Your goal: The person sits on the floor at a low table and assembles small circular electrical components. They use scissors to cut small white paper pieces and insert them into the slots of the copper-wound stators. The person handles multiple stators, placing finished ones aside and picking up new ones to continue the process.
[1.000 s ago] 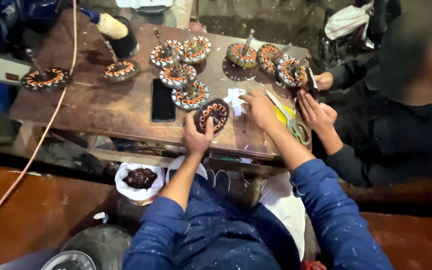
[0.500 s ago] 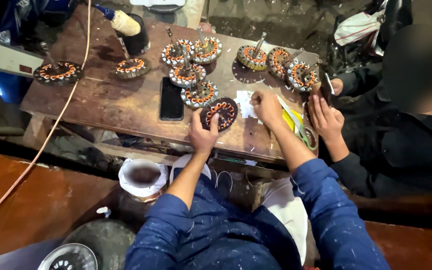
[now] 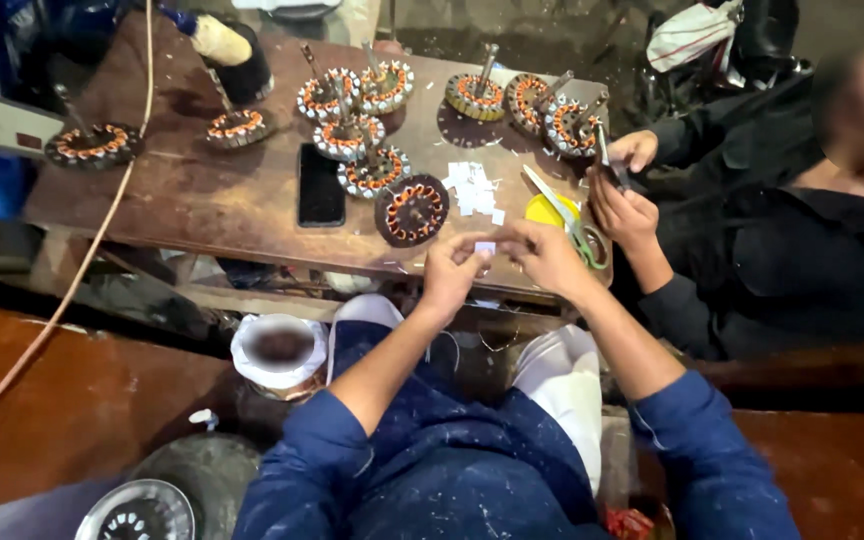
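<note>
A brown wooden table carries wound stators, the dark stator lying near its front edge beside a black phone. At that front edge the left hand and right hand meet, fingertips pinching what looks like a small white paper slip between them.

The left hand, which half a second ago lay on the dark wound stator at the near edge of the counter, is now off it and drawn back toward the body. The right hand has left the pile of white paper slips and meets the left; together they pinch one small white slip
</note>
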